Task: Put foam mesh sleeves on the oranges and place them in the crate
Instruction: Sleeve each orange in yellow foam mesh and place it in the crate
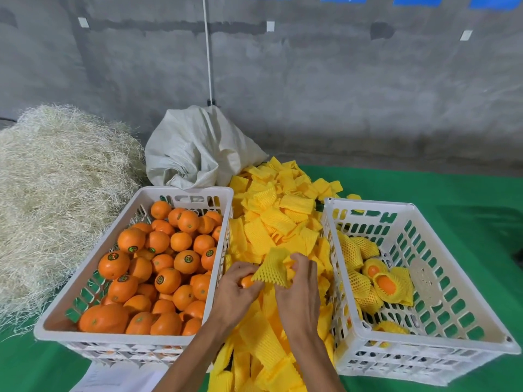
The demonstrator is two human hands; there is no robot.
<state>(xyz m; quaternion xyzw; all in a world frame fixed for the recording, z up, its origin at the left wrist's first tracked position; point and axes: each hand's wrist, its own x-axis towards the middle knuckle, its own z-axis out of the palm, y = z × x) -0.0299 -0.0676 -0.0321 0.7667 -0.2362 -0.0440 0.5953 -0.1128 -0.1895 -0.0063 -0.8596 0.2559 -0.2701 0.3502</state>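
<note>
My left hand (235,292) grips an orange (246,281), of which only a small part shows between the fingers. My right hand (300,290) pinches a yellow foam mesh sleeve (273,268) that is stretched against the orange. Both hands are over a pile of loose yellow sleeves (271,222) lying between two white plastic crates. The left crate (113,336) is full of bare oranges (158,261). The right crate (424,352) holds several sleeved oranges (387,284) along its left side.
A green cloth (452,188) covers the table. A heap of pale straw (56,193) lies at the left, and a white woven sack (198,148) stands behind the left crate. A grey concrete wall is at the back. White paper (119,377) lies at the front edge.
</note>
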